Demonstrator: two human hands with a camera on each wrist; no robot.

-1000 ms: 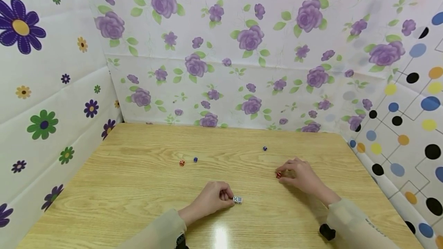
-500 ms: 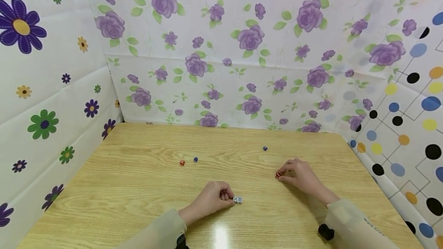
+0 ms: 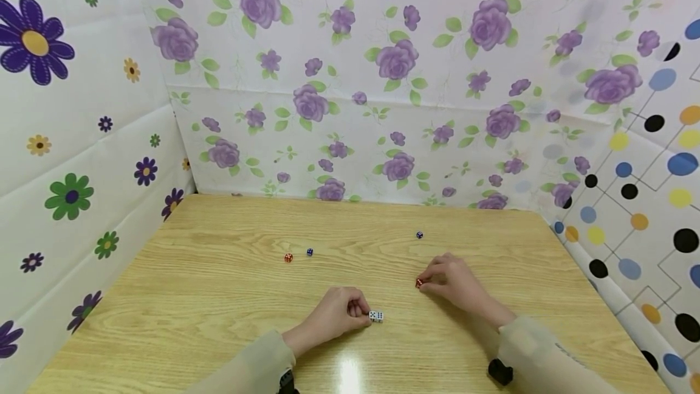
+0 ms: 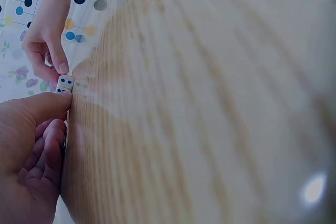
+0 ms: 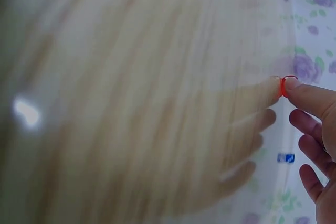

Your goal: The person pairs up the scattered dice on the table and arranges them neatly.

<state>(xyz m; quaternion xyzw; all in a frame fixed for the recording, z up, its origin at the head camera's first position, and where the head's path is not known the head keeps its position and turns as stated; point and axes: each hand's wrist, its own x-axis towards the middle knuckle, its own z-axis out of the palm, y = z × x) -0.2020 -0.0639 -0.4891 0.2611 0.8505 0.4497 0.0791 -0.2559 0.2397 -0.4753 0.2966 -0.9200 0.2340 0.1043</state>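
Note:
Two white dice sit side by side on the wooden table, in front of me. My left hand holds the nearer one at its left side between thumb and fingertips, and the left wrist view shows the thumb against it. To the right, my right hand pinches a red die between thumb and index finger. In the right wrist view only a red edge of that die shows past the thumb. Whether it touches the table I cannot tell.
Farther back on the left, another red die lies beside a blue die. A second blue die lies beyond my right hand. Patterned cloth walls the table at the back and both sides.
My right hand has moved left and slightly nearer to me with the red die, toward the white dice. My left hand and the white dice have stayed in place.

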